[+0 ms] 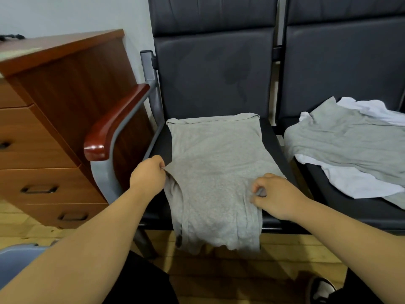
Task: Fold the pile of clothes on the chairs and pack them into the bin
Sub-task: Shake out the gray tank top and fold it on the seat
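Observation:
A grey shirt [215, 163] lies spread on the seat of the left dark chair [214, 69], its lower part hanging over the front edge. My left hand [148, 173] pinches the shirt's left edge at the seat's left side. My right hand [275, 197] pinches a fold of the same shirt near its right edge. On the right chair [341, 62] lies a pile of clothes: a grey garment [348, 141] over white ones [355, 183]. The rim of a grey-blue bin [15, 252] shows at the lower left, mostly hidden by my left arm.
A wooden drawer cabinet [54, 128] stands left of the chairs. The left chair's red-brown armrest [114, 123] juts forward beside my left hand. Wooden floor [252, 273] lies below the seats, with a shoe [322, 290] at the lower right.

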### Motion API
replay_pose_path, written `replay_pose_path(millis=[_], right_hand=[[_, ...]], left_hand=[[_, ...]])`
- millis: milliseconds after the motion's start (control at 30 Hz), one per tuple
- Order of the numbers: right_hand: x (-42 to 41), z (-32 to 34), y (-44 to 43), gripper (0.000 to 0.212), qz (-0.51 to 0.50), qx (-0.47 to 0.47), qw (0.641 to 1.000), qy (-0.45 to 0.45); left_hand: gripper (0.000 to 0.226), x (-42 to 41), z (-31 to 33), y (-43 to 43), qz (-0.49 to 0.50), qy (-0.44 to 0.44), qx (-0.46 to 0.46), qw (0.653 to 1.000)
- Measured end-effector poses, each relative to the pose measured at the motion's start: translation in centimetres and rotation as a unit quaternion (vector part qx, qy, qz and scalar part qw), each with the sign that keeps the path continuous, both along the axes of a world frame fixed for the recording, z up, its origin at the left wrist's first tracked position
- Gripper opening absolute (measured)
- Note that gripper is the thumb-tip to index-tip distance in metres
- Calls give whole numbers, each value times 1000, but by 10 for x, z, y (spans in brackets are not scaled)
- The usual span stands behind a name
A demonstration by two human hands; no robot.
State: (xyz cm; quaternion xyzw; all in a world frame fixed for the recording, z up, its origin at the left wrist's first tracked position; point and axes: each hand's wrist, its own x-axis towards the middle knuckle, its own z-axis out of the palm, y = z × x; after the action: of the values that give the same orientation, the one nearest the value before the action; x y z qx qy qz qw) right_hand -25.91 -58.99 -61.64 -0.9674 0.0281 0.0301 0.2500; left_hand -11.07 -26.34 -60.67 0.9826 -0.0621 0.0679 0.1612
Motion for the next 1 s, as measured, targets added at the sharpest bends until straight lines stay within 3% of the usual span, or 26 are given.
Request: replay_pose_path(millis=[100, 167, 300, 433, 533, 633, 700, 767, 833, 933, 1000], right_hand=[[-14, 5, 11, 8, 11, 50, 998, -42], [-26, 15, 21, 9, 15, 99, 995, -20], [-47, 25, 37, 24, 54, 150, 975, 156], [-64, 4, 46, 52, -61, 199, 916, 343], [-73, -18, 49, 65, -137, 178, 903, 367], [-82, -37, 56, 85, -185, 184, 890, 374], [-85, -47, 60, 92, -188, 208, 889, 361], [-84, -54, 58, 87, -169, 259, 900, 308], [-82, -53, 56, 69, -139, 303, 905, 265], [-81, -54, 56, 43, -104, 303, 911, 259], [-80, -53, 55, 36, -89, 325, 901, 272]], left_hand=[[11, -17, -4, 9, 17, 32, -16, 999], [13, -33, -3, 10, 15, 45, -22, 999], [19, -76, 8, 0, -3, 121, -95, 988], [26, -122, 11, -16, 25, 286, -181, 941], [37, -145, 5, -19, 69, 353, -160, 919], [45, -157, -5, -14, 130, 433, -183, 873], [71, -159, -14, -13, 136, 445, -181, 867], [85, -162, -22, -15, 128, 443, -208, 863], [83, -167, -29, -19, 93, 449, -234, 857], [45, -166, -34, -20, 26, 434, -210, 876], [22, -162, -29, -18, 32, 417, -219, 881]])
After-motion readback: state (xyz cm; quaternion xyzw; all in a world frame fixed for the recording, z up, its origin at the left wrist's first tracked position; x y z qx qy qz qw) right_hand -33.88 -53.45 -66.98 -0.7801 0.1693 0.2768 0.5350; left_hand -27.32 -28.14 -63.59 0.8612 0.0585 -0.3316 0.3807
